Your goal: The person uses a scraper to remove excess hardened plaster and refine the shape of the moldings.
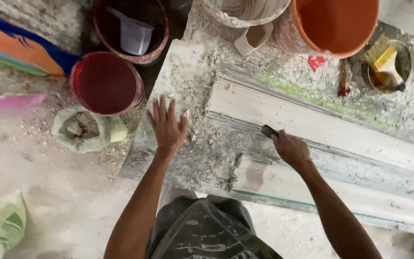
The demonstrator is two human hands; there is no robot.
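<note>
A long white plaster moulding (322, 127) with ridges lies across a plaster-crusted bench (188, 76). My right hand (289, 148) grips a small dark scraper (268, 131) and presses it on the moulding's near ridge, close to its left end. My left hand (167, 125) lies flat on the bench with fingers spread, just left of the moulding's end, among dried plaster crumbs.
Beyond the bench stand an orange bucket (334, 24), a whitish bucket (243, 10) and two dark red buckets (106, 82), one holding a clear jug (135, 34). A yellow brush (385, 61) rests in a bowl at right. Green sacks (82, 128) lie on the dusty floor.
</note>
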